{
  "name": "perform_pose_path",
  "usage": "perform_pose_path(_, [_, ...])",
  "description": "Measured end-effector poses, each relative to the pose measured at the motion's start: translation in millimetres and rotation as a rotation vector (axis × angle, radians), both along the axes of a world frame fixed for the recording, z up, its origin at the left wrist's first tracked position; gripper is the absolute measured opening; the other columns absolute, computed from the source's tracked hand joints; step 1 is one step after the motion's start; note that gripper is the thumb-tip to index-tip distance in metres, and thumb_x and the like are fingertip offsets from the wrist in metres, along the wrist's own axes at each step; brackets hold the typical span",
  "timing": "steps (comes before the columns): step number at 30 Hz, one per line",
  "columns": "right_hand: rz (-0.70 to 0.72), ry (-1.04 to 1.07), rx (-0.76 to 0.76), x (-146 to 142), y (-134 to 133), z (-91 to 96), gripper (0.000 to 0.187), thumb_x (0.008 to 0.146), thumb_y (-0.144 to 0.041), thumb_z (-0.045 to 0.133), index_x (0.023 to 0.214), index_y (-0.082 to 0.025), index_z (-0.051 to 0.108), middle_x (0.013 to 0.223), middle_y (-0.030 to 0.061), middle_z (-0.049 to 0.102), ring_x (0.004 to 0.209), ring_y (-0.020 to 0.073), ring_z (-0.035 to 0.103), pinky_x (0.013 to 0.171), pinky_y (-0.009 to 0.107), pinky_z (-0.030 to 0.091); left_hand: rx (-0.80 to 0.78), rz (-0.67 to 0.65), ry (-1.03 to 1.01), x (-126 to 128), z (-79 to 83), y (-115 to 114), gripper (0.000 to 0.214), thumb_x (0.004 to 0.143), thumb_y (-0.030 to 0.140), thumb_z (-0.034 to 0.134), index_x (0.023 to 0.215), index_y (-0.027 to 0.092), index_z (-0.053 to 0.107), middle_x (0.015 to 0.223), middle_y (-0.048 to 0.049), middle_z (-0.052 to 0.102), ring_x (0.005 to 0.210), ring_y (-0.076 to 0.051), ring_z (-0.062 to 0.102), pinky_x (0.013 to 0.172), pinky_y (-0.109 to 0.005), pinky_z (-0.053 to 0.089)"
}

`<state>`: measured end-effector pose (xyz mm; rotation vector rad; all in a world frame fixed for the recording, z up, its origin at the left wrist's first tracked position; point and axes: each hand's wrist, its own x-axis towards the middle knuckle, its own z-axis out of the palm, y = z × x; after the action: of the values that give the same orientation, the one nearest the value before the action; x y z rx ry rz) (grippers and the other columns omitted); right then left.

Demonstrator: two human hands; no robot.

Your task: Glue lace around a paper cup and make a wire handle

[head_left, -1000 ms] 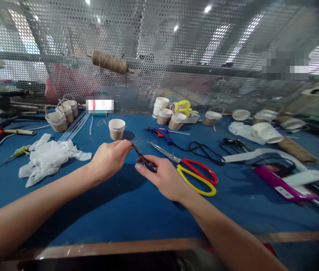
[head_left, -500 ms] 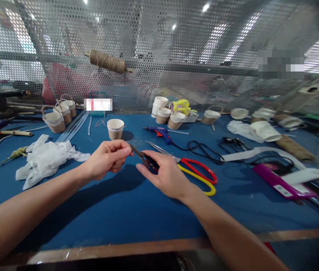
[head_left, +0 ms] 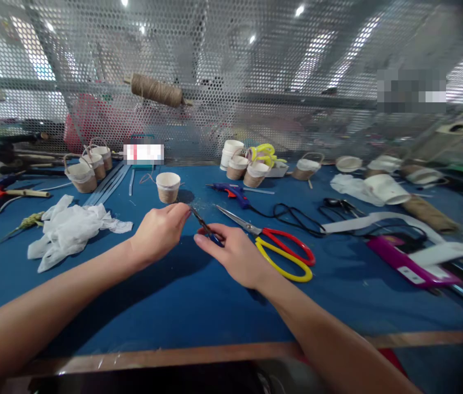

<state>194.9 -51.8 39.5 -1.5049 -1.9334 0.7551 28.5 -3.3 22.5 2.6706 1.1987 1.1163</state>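
Small dark scissors (head_left: 201, 221) are in my right hand (head_left: 237, 253), its fingers wrapped round their handles. The blades point up and left, and their tip reaches the fingertips of my left hand (head_left: 161, 232). That hand is closed with its back turned up; whatever its fingers pinch is hidden. Just beyond it stands a small paper cup (head_left: 168, 189), white above and wrapped in brown twine below. Large scissors (head_left: 270, 235) with one red and one yellow handle lie beside my right hand. A blue glue gun (head_left: 231, 194) rests farther back.
Crumpled white cloth (head_left: 73, 232) lies at left, near several twine-wrapped cups with handles (head_left: 81, 178). More cups (head_left: 256, 174) stand at the back. A purple device (head_left: 409, 262) and white strips lie at right. A twine spool (head_left: 156, 90) hangs on the mesh panel.
My left hand has turned over, so its back faces up and its fingertips are hidden. The small scissors in my right hand now point more steeply upward, their blades closer together.
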Motion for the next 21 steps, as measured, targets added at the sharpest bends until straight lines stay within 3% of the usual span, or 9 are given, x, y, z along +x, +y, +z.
perform_pose_path(4, [0.013, -0.012, 0.081, 4.2, 1.8, -1.7, 0.031, 0.079, -0.040, 0.053, 0.091, -0.013, 0.063, 0.076, 0.0051, 0.066, 0.067, 0.0171, 0.057, 0.062, 0.028, 0.041, -0.408, -0.135, -0.279, 0.8, 9.9, -2.9, 0.019, 0.083, 0.024, 0.042, 0.070, 0.015, 0.052, 0.050, 0.0060, 0.039, 0.045, -0.006, 0.035, 0.045, -0.019, 0.028])
perform_pose_path(8, [0.059, -0.041, 0.148, 7.5, 1.1, 1.7, 0.028, 0.080, -0.037, 0.052, 0.091, -0.013, 0.062, 0.076, 0.0046, 0.066, 0.065, 0.0155, 0.056, 0.061, 0.026, 0.041, -0.858, -0.317, -0.561, -0.7, 14.0, -4.1, 0.018, 0.082, 0.030, 0.047, 0.072, 0.015, 0.051, 0.043, 0.0096, 0.030, 0.038, -0.004, 0.026, 0.037, -0.017, 0.021])
perform_pose_path(14, [0.087, -0.090, 0.221, 10.3, -1.6, 9.1, 0.024, 0.079, -0.035, 0.054, 0.086, -0.013, 0.063, 0.070, 0.0022, 0.063, 0.058, 0.0123, 0.050, 0.057, 0.024, 0.039, -1.169, -0.516, -0.754, -3.7, 14.1, -5.4, 0.023, 0.077, 0.038, 0.056, 0.072, 0.016, 0.050, 0.042, 0.0115, 0.026, 0.035, -0.003, 0.018, 0.035, -0.015, 0.018])
perform_pose_path(16, [0.096, -0.074, 0.172, 11.1, -1.0, 9.3, 0.026, 0.080, -0.036, 0.053, 0.088, -0.014, 0.064, 0.072, 0.0023, 0.064, 0.059, 0.0127, 0.051, 0.057, 0.025, 0.040, -1.118, -0.485, -0.692, -3.1, 13.9, -5.8, 0.022, 0.080, 0.037, 0.052, 0.073, 0.016, 0.050, 0.043, 0.0107, 0.027, 0.036, -0.003, 0.020, 0.036, -0.016, 0.020])
perform_pose_path(17, [0.094, -0.059, 0.140, 11.2, -0.4, 8.8, 0.026, 0.080, -0.036, 0.053, 0.088, -0.014, 0.064, 0.072, 0.0024, 0.064, 0.060, 0.0131, 0.052, 0.057, 0.025, 0.040, -1.020, -0.424, -0.633, -2.2, 13.5, -6.1, 0.020, 0.081, 0.035, 0.049, 0.073, 0.016, 0.050, 0.044, 0.0097, 0.030, 0.037, -0.004, 0.023, 0.037, -0.016, 0.021])
perform_pose_path(21, [0.042, -0.022, 0.058, 9.0, 1.8, 5.0, 0.029, 0.079, -0.038, 0.053, 0.088, -0.014, 0.066, 0.070, 0.0025, 0.065, 0.062, 0.0150, 0.055, 0.057, 0.026, 0.040, -0.397, -0.080, -0.318, 2.3, 10.2, -7.2, 0.009, 0.079, 0.021, 0.049, 0.072, 0.016, 0.052, 0.059, 0.0013, 0.050, 0.052, -0.008, 0.042, 0.048, -0.020, 0.031])
